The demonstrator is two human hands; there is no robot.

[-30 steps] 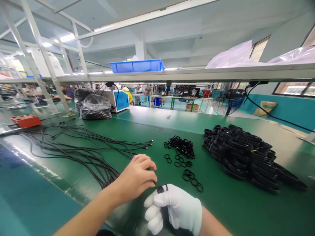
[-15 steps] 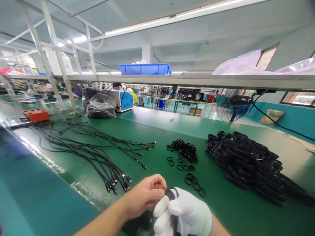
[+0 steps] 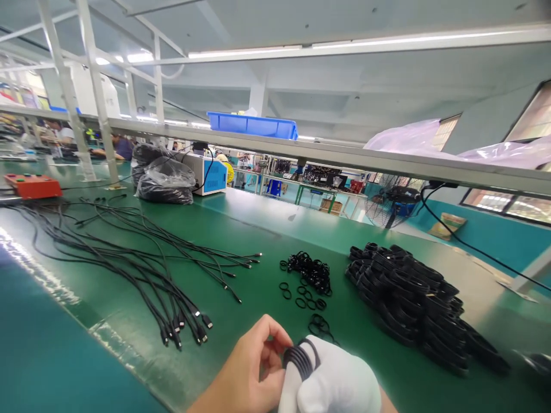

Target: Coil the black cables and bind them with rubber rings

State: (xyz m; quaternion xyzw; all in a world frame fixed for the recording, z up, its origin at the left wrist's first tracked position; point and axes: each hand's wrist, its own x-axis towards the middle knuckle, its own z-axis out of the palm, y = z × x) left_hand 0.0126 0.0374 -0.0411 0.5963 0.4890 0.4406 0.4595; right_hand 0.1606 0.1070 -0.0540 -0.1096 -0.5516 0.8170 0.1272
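My right hand [image 3: 336, 384], in a white glove, is closed around a coiled black cable [image 3: 300, 358] at the bottom of the view. My bare left hand [image 3: 249, 373] pinches the same coil from the left, thumb and fingers touching the loops. Just beyond the hands lie small black rubber rings [image 3: 307, 281] in a loose heap, with a few strewn towards me. To the right sits a large pile of finished coiled cables [image 3: 413, 298]. To the left, several loose black cables [image 3: 129, 258] lie spread out, their plugs pointing at me.
The green bench top [image 3: 258, 229] runs far back. An orange control box [image 3: 30, 186] stands at the far left, black plastic bags [image 3: 163, 180] and a blue-white machine [image 3: 206, 172] behind. A blue bin [image 3: 252, 125] rests on the overhead shelf. People work at benches far left.
My left hand drew back from the loose cables to the coil in my gloved hand. The coil has grown to several loops. The view tilted and shifted slightly.
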